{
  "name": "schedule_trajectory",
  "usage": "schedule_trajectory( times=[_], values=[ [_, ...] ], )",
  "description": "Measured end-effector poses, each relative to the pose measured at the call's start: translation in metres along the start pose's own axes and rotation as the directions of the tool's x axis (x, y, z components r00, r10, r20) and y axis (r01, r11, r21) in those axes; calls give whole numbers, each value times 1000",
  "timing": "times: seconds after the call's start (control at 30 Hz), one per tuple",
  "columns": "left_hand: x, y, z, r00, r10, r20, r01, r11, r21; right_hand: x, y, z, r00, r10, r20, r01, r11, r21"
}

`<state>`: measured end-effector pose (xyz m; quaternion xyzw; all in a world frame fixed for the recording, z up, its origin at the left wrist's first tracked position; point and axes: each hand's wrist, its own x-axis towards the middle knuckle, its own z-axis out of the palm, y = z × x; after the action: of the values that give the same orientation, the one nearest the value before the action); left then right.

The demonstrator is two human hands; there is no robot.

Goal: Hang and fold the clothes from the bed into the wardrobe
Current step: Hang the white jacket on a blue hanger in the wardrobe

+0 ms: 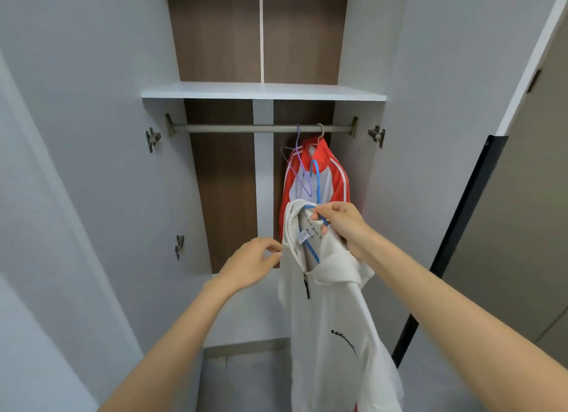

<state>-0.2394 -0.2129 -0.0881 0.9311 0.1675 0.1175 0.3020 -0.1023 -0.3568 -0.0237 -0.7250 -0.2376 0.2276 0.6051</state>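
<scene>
A white zip-neck top (332,313) with black lettering hangs from a blue hanger (316,181) in front of the open wardrobe. My right hand (341,224) pinches the blue hanger at its neck, inside the collar. My left hand (255,264) is at the collar's left edge, fingers curled and pinching the fabric. Above, the metal rail (246,128) carries a red and white jacket (322,172) on a pale hanger and a bare purple hanger (298,162) beside it.
A white shelf (261,91) spans the wardrobe above the rail. Both wardrobe doors stand open, left door (76,165) and right door (430,135). A black-edged panel (461,227) leans at the right. The rail's left half is bare.
</scene>
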Motion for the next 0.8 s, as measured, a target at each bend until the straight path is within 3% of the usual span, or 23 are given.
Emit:
schedule_trajectory(
  times=[0.23, 0.4, 0.57, 0.8],
  values=[
    [60, -19, -34, 996, -65, -66, 56, 991, -124, 89, -20, 18, 996, 65, 68, -69, 995, 72],
    [130, -20, -58, 1000, -18, 21, 23, 968, -252, 181, -18, 47, 990, 33, 137, -42, 997, 63],
    [209, -56, -80, 989, 1, 151, 28, 982, -186, 272, -18, 74, 984, -15, 179, -3, 995, 101],
    [302, -99, -84, 988, -15, 155, 42, 985, -169, 384, -36, 103, 991, -8, 137, -16, 985, 174]
  ],
)
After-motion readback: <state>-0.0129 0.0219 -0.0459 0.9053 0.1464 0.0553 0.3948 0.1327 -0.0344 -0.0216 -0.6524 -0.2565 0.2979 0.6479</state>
